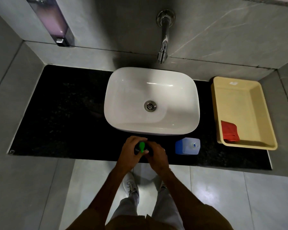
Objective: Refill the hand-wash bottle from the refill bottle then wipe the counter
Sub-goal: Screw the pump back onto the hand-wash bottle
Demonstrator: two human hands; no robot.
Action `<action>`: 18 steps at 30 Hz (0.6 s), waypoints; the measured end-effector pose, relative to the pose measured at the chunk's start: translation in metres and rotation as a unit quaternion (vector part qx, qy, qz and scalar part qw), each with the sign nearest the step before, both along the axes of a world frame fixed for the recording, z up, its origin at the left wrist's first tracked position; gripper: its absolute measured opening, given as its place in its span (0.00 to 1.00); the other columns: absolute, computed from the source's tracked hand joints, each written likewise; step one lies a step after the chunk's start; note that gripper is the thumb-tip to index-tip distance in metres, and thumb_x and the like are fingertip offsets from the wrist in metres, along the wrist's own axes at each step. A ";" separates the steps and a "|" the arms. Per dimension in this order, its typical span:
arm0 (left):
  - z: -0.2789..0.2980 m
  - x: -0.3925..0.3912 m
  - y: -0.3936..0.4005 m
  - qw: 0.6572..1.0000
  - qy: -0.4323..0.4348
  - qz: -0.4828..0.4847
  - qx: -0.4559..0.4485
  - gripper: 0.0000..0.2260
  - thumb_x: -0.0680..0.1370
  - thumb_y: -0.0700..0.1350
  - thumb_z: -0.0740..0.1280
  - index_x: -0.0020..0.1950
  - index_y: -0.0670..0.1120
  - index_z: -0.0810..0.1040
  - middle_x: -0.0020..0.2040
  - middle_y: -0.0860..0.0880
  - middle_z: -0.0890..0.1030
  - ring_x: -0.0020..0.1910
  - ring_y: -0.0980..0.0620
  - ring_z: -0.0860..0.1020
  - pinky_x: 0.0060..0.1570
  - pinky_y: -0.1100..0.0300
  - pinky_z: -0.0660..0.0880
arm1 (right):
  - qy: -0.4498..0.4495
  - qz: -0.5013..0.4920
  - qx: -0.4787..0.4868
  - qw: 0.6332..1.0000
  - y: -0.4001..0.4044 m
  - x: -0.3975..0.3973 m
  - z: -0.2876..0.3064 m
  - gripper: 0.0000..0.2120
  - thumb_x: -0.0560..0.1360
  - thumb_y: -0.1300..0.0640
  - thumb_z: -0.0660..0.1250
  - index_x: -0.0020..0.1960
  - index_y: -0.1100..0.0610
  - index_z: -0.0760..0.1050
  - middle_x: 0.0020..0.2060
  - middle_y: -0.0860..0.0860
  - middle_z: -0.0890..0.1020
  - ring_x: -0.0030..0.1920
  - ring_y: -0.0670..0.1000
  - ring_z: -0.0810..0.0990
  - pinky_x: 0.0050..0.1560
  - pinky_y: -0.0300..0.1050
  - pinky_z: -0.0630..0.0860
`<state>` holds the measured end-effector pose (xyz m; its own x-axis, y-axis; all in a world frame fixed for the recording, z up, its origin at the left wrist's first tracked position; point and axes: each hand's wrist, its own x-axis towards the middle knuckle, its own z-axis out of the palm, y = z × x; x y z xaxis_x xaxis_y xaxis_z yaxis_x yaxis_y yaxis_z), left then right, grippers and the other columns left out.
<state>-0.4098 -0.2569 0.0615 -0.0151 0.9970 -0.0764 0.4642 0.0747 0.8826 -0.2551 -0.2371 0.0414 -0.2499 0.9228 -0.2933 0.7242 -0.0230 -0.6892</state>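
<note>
Head view: both hands close on the upright hand-wash bottle [140,149] at the worktop's [65,113] front edge, left hand [131,151] wrapping it, right hand [157,155] fingers at the green pump; refill bottle [187,146] lies at three o'clock, nearer the right.

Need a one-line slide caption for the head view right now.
Both hands, left hand and right hand, grip the green-pump hand-wash bottle on the black counter, beside the blue refill bottle.
</note>
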 end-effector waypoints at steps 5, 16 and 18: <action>0.000 0.008 -0.005 0.998 0.032 0.057 0.020 0.16 0.72 0.31 0.74 0.54 0.47 0.84 0.53 0.49 0.80 0.55 0.57 0.79 0.57 0.74 0.73 | 0.008 -0.001 -0.006 1.000 0.000 -0.001 -0.001 0.17 0.77 0.54 0.71 0.65 0.52 0.78 0.59 0.51 0.82 0.60 0.52 0.80 0.59 0.53 0.79; 0.003 0.005 -0.024 0.999 -0.017 0.024 -0.017 0.25 0.75 0.45 0.75 0.71 0.46 0.75 0.67 0.49 0.76 0.68 0.56 0.73 0.69 0.63 0.71 | 0.011 -0.005 0.001 1.000 0.000 0.000 -0.002 0.22 0.75 0.60 0.72 0.68 0.50 0.76 0.60 0.50 0.83 0.60 0.50 0.82 0.60 0.45 0.79; 0.001 0.004 -0.026 0.999 -0.012 0.028 -0.016 0.24 0.76 0.41 0.74 0.71 0.45 0.74 0.68 0.47 0.76 0.69 0.54 0.73 0.70 0.60 0.71 | 0.028 -0.007 -0.004 1.000 -0.001 -0.001 -0.003 0.22 0.75 0.61 0.72 0.68 0.52 0.77 0.61 0.51 0.83 0.60 0.51 0.82 0.62 0.48 0.79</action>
<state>-0.4055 -0.2826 0.0624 -0.0682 0.9917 -0.1088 0.4382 0.1277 0.8898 -0.2563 -0.2378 0.0384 -0.2530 0.9239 -0.2871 0.6841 -0.0390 -0.7283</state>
